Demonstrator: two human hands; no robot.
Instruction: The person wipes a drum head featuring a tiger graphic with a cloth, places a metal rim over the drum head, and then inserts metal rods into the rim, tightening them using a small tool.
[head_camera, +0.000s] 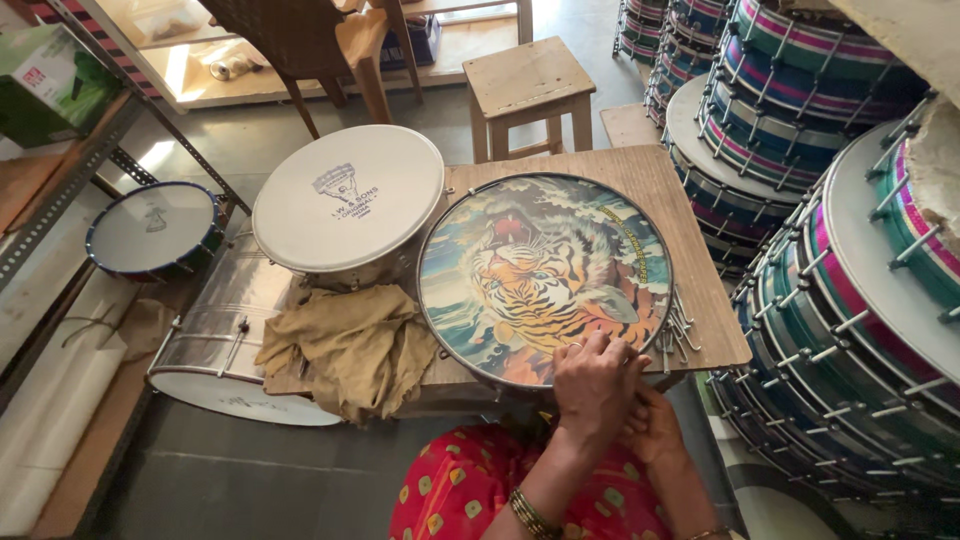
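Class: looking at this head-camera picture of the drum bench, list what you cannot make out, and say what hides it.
- Right hand: mostly hidden under the left hand; its grip cannot be told.
- Tiger drum: near rim covered by the hands.
- Metal rods: too small to count.
- Striped drums: cut off by the right edge.

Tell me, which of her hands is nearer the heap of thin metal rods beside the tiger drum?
Right. The right hand sits just below the heap of thin metal rods; the left hand rests on the round tiger-printed drum, farther left.
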